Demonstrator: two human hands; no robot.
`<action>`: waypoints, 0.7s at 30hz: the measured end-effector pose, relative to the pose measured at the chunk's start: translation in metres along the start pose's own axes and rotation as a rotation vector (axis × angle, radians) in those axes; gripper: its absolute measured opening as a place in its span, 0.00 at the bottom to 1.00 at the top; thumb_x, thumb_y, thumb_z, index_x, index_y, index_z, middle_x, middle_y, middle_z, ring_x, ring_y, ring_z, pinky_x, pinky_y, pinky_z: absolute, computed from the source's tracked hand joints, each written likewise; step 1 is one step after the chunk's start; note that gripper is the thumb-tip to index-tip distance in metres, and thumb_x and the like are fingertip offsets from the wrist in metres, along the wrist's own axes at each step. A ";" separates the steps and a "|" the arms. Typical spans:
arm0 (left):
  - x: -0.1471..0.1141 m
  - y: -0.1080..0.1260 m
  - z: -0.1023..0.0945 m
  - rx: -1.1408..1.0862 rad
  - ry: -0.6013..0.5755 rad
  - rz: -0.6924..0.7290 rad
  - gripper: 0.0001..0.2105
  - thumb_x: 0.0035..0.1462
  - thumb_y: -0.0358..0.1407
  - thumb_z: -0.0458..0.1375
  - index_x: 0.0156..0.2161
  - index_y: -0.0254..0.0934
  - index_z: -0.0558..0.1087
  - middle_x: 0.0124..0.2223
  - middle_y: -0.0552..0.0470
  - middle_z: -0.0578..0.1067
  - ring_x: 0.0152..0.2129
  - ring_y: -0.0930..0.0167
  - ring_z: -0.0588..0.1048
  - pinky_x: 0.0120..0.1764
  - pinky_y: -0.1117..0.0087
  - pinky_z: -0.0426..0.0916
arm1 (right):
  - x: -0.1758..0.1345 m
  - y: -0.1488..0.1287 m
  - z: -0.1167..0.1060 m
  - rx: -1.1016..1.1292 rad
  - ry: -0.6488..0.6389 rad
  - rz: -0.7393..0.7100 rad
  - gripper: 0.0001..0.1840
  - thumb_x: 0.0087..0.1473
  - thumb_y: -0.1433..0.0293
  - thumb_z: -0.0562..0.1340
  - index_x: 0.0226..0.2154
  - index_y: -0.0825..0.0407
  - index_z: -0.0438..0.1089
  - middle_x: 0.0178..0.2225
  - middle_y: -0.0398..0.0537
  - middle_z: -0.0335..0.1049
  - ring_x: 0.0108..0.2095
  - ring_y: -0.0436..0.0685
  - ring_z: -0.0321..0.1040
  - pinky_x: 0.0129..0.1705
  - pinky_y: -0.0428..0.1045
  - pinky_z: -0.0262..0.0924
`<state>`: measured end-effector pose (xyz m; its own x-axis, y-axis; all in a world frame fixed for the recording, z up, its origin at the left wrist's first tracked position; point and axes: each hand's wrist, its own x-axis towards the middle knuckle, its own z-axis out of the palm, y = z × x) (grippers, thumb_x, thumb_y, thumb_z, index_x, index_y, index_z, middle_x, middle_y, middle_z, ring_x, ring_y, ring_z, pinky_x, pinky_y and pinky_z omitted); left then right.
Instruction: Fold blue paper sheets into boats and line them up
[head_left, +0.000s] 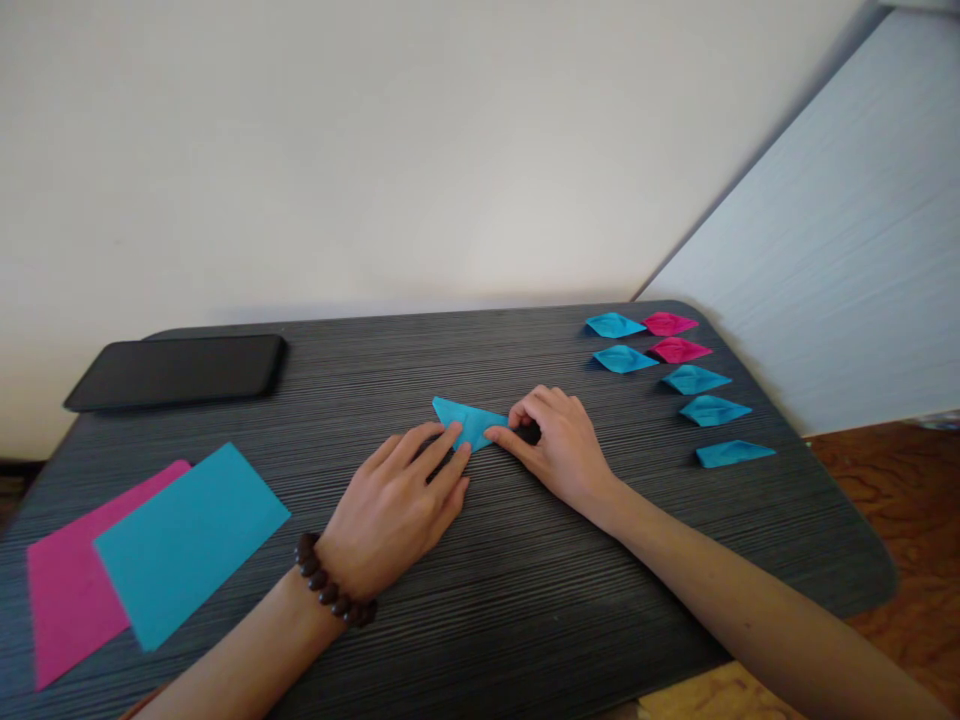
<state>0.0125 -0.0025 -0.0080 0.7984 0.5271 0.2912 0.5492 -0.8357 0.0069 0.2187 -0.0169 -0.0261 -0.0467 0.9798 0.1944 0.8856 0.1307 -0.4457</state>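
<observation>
A small piece of folded blue paper (466, 416) lies on the dark table between my hands, its long edge at the back and a point toward me. My left hand (401, 490), with a dark bead bracelet at the wrist, lies over its near left part, fingers stretched out and fingertips pressing it down. The right corner is pinched between the thumb and index finger of my right hand (559, 445). The fingertips cover parts of the lower edge.
On the right stand several folded blue paper boats (694, 379) and two pink paper boats (680, 349). Blue (191, 545) and pink paper sheets (71, 590) overlap at the left. A black phone-like slab (180, 372) lies at the back left. A wall borders the table (420, 350).
</observation>
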 end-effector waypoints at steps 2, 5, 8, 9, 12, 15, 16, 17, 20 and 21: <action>0.000 0.001 0.000 -0.028 -0.003 -0.014 0.13 0.58 0.34 0.52 0.46 0.33 0.73 0.47 0.45 0.74 0.46 0.61 0.70 0.44 0.58 0.70 | 0.000 0.000 0.000 -0.019 0.001 0.005 0.16 0.54 0.55 0.57 0.26 0.50 0.66 0.30 0.43 0.66 0.34 0.55 0.60 0.36 0.50 0.48; -0.001 0.002 0.001 -0.073 0.031 -0.007 0.13 0.57 0.33 0.53 0.45 0.32 0.73 0.45 0.45 0.75 0.44 0.63 0.71 0.46 0.60 0.70 | 0.000 -0.001 0.002 -0.024 0.006 0.008 0.16 0.54 0.55 0.57 0.27 0.50 0.66 0.30 0.43 0.66 0.34 0.55 0.60 0.36 0.50 0.48; -0.002 0.003 0.001 -0.085 0.061 0.002 0.13 0.57 0.32 0.53 0.45 0.31 0.73 0.44 0.46 0.76 0.44 0.64 0.71 0.46 0.61 0.70 | 0.000 -0.002 0.002 0.000 0.007 0.007 0.15 0.54 0.56 0.58 0.27 0.50 0.66 0.30 0.44 0.66 0.34 0.55 0.60 0.36 0.50 0.48; -0.002 0.004 0.001 -0.084 0.064 -0.002 0.13 0.57 0.32 0.53 0.45 0.30 0.73 0.44 0.46 0.76 0.45 0.64 0.71 0.46 0.60 0.70 | 0.001 -0.001 0.001 0.016 0.001 0.001 0.14 0.54 0.57 0.58 0.27 0.50 0.67 0.30 0.43 0.67 0.34 0.54 0.60 0.36 0.50 0.48; -0.001 0.005 0.001 -0.080 0.061 -0.021 0.12 0.57 0.31 0.52 0.44 0.30 0.73 0.44 0.46 0.76 0.44 0.63 0.72 0.46 0.60 0.70 | 0.001 0.002 -0.005 0.081 -0.053 -0.054 0.11 0.55 0.60 0.59 0.29 0.50 0.68 0.31 0.43 0.67 0.35 0.54 0.60 0.37 0.50 0.49; 0.001 0.005 0.001 -0.079 0.061 -0.032 0.12 0.57 0.31 0.52 0.43 0.31 0.73 0.44 0.47 0.76 0.43 0.64 0.72 0.45 0.60 0.71 | 0.003 0.005 -0.012 0.139 -0.134 -0.118 0.08 0.55 0.63 0.59 0.32 0.49 0.69 0.33 0.43 0.68 0.36 0.53 0.61 0.39 0.50 0.49; 0.001 0.004 0.001 -0.080 0.061 -0.031 0.11 0.57 0.31 0.52 0.43 0.31 0.74 0.44 0.47 0.76 0.43 0.64 0.72 0.44 0.60 0.71 | 0.003 0.006 -0.013 0.149 -0.151 -0.126 0.07 0.56 0.64 0.59 0.32 0.49 0.69 0.33 0.43 0.68 0.36 0.53 0.61 0.39 0.50 0.50; 0.001 0.004 0.001 -0.081 0.062 -0.030 0.11 0.57 0.30 0.52 0.43 0.31 0.74 0.43 0.47 0.76 0.43 0.64 0.72 0.44 0.60 0.71 | 0.003 0.006 -0.014 0.154 -0.159 -0.124 0.07 0.56 0.64 0.59 0.32 0.49 0.69 0.33 0.43 0.67 0.36 0.52 0.61 0.39 0.50 0.50; 0.000 0.003 0.001 -0.090 0.065 -0.017 0.11 0.57 0.30 0.52 0.43 0.31 0.74 0.43 0.47 0.76 0.43 0.64 0.72 0.45 0.60 0.71 | 0.002 0.005 -0.010 0.136 -0.114 -0.081 0.10 0.55 0.61 0.59 0.30 0.50 0.69 0.33 0.44 0.66 0.36 0.53 0.61 0.39 0.50 0.50; 0.000 0.003 0.001 -0.093 0.066 -0.010 0.12 0.57 0.30 0.52 0.43 0.31 0.74 0.43 0.47 0.76 0.43 0.64 0.72 0.45 0.61 0.71 | 0.002 0.004 -0.008 0.121 -0.087 -0.064 0.11 0.55 0.60 0.59 0.30 0.50 0.69 0.33 0.44 0.66 0.36 0.53 0.61 0.39 0.50 0.51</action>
<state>0.0142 -0.0050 -0.0090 0.7731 0.5271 0.3528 0.5295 -0.8426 0.0985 0.2256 -0.0156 -0.0201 -0.1457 0.9777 0.1512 0.8175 0.2051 -0.5381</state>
